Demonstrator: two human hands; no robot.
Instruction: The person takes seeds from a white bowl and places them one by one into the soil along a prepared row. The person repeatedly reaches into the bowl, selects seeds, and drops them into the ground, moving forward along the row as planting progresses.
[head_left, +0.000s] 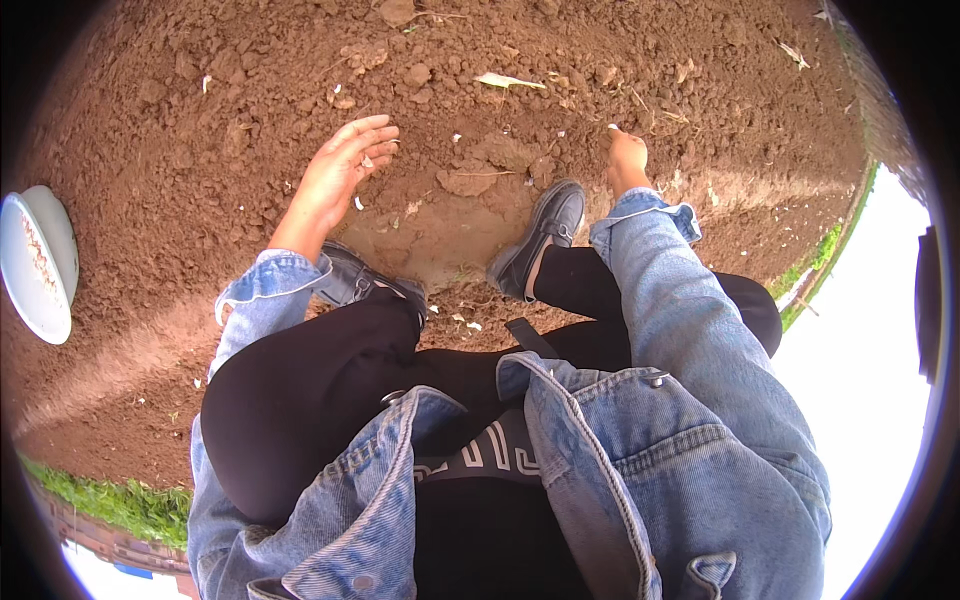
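Note:
My left hand (341, 176) hovers over loose brown soil (255, 161), its palm turned inward and its fingers loosely curled. A small white piece (367, 161) rests against those fingers; it may be a clove or a seed. Low over the soil to the right, my right hand (628, 159) has its fingers bent together and pointing away from me. A tiny white piece (613, 127) shows at its fingertips. Between and beyond the hands, separate white bits (457, 138) lie on the ground. A flattened patch of earth (450, 232) lies between my black shoes (559, 214).
At the far left stands a pale bowl (66, 236) with small whitish pieces inside. A dry husk (510, 80) and soil clods (418, 73) lie ahead. Low soil ridges (780, 195) run at both sides, with green grass (120, 506) behind on the left.

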